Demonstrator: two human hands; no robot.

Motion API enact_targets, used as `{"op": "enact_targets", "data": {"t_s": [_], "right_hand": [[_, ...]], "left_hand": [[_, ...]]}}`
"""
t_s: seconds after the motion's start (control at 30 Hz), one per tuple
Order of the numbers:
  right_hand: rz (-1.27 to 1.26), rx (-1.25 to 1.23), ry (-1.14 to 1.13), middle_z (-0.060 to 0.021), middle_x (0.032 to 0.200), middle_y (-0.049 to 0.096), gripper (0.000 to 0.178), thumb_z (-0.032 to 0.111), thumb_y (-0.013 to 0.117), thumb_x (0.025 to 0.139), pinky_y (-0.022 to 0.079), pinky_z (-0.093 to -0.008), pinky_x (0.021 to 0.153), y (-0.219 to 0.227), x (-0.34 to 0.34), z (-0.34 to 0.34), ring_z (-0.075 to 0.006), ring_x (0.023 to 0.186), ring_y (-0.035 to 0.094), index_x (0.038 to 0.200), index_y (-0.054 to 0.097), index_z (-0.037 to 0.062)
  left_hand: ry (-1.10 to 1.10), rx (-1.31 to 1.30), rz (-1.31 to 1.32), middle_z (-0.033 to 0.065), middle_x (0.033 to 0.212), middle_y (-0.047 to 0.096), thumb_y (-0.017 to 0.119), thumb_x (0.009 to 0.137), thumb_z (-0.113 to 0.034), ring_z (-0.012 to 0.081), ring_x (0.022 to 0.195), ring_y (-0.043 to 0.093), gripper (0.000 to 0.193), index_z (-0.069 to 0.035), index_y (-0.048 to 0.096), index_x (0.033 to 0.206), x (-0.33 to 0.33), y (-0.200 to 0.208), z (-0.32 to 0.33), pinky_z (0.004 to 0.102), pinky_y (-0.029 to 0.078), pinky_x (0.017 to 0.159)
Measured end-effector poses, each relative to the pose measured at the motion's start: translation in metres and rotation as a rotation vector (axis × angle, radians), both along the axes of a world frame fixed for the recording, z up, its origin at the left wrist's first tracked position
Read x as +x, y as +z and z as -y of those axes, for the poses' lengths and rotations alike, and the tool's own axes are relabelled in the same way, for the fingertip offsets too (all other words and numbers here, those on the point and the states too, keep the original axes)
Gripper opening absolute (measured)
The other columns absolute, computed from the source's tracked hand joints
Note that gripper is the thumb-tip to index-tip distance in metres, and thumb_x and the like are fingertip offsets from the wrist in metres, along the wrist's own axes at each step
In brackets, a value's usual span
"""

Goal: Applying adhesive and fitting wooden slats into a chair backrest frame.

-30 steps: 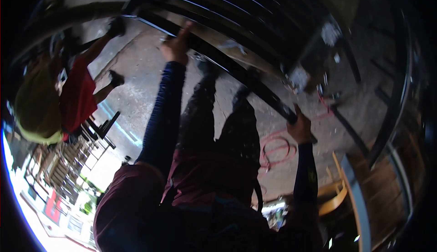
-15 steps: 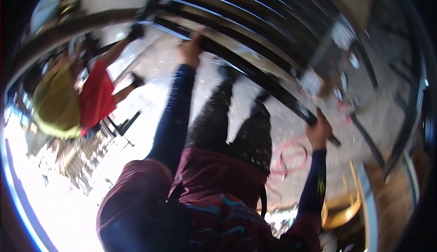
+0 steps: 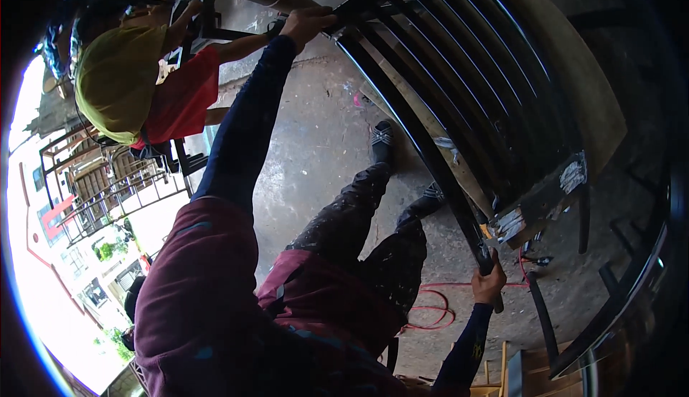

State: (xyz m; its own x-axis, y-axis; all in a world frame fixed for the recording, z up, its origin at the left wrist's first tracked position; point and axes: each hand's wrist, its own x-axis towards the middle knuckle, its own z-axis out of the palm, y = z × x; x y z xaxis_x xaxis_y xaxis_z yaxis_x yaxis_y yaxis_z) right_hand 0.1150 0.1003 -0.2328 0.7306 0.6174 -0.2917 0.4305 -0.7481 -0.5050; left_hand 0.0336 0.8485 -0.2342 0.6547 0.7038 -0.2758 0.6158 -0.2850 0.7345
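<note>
A glossy black frame with several parallel slats [image 3: 445, 160] spans the upper right, tilted in front of my legs. My left hand [image 3: 308, 25] is closed round its corner at the far left end, arm stretched out. Lower right, my right hand [image 3: 489, 284] wraps the near end of the same frame's long rail, where a short dark leg-like piece sticks out past my fingers. Scuffed whitish patches [image 3: 573, 175] mark the frame's right end. The frame's far side fades into shadow.
To the left, a person in a yellow head cloth [image 3: 118, 81] and red shirt [image 3: 188, 96] works close to the frame. A red hose [image 3: 434, 318] lies coiled on the concrete floor [image 3: 294, 175]. Dark rails stand at the right; a metal rack [image 3: 118, 189] stands at the left.
The view has turned, and the frame now slants more steeply. Its left corner sits higher, with my left hand moved outward to that corner. My right hand keeps its hold, lower in view.
</note>
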Motion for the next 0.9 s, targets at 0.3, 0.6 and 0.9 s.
{"op": "enact_targets", "data": {"t_s": [0.3,0.6,0.9], "right_hand": [[-0.023,-0.018,-0.030,-0.0231,0.105,0.071,0.067,0.007,0.069,0.069,0.055,-0.0479,0.083,0.005,-0.003,0.001,-0.0436,0.093,0.069,0.135,0.060,0.0064],[0.011,-0.008,-0.050,-0.0238,0.107,0.071,0.066,0.005,0.070,0.069,0.054,-0.0470,0.083,0.014,-0.013,-0.003,-0.0438,0.093,0.069,0.134,0.060,0.0044],[-0.145,0.082,-0.091,-0.0221,0.106,0.071,0.062,0.005,0.069,0.068,0.054,-0.0461,0.084,0.001,-0.015,0.012,-0.0421,0.094,0.069,0.130,0.063,0.0042]], "left_hand": [[0.057,-0.081,-0.017,0.0144,0.118,0.072,0.080,0.085,-0.029,0.0230,0.102,0.070,0.047,-0.007,0.070,0.126,-0.015,-0.022,-0.028,0.0326,0.055,0.092],[0.081,-0.171,-0.004,0.0143,0.116,0.073,0.080,0.085,-0.030,0.0229,0.100,0.071,0.049,-0.008,0.069,0.127,-0.019,-0.032,-0.032,0.0329,0.055,0.090],[0.029,-0.023,-0.072,0.0155,0.118,0.072,0.080,0.085,-0.033,0.0237,0.102,0.071,0.051,-0.008,0.069,0.127,-0.014,-0.024,-0.022,0.0332,0.055,0.091]]}}
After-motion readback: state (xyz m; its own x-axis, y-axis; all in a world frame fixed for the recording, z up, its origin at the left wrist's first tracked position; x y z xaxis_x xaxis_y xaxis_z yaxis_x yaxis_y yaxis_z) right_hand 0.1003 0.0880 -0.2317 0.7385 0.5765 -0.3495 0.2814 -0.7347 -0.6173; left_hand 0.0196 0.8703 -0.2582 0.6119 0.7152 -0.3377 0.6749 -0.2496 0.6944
